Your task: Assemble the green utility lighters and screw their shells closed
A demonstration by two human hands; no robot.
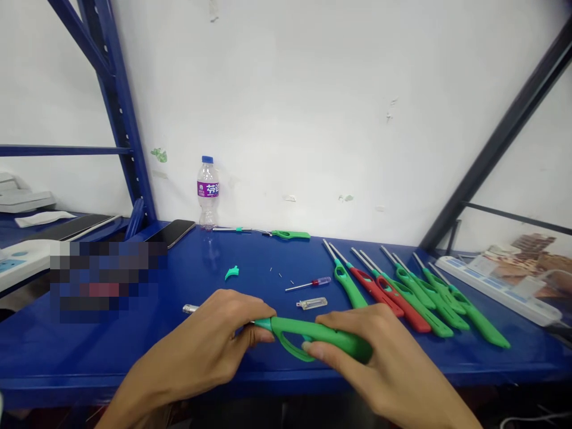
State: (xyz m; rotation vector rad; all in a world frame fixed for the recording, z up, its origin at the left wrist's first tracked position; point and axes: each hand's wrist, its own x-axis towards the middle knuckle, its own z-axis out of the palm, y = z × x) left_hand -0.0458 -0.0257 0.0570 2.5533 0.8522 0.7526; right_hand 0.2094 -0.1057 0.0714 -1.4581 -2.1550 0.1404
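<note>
Both hands hold a green long-reach lighter [297, 327] level above the front edge of the blue table. My left hand [210, 339] is closed round its metal tube beside the teal collar; the tube's tip pokes out to the left of that hand. My right hand [379, 351] grips the green handle, thumb at the trigger opening. Just beyond lie a clear plastic fuel tank [313, 303] and a small screwdriver [308, 284] with a purple handle. A loose teal trigger [232, 272] rests farther left, and a few tiny screws or pins [280, 275] lie near the screwdriver.
Several green and red lighters [402, 292] lie in a row at the right. An opened green lighter half [290, 235] and a thin metal rod lie by the wall. A bottle [208, 196] and a phone [179, 232] stand and lie back left; a power strip [496, 292] is far right.
</note>
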